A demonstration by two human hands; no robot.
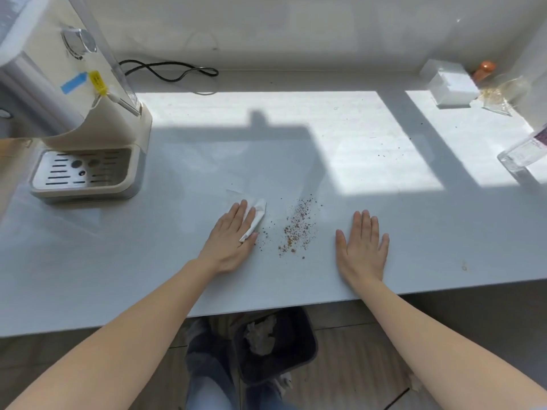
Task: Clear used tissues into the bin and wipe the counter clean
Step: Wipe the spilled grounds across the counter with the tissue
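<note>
My left hand lies flat, pinning a tissue to the counter for wiping; crumbs sit between my hands; my right hand rests open, bracing me.

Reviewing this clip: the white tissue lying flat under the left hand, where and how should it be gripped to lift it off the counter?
Probably at the free corner of the thin white paper tissue that sticks out past the fingertips of the left hand, on the side facing the brown crumbs. It lies flat on the grey counter, so pinching from above and bunching it up looks more workable than sliding under an edge.
</note>
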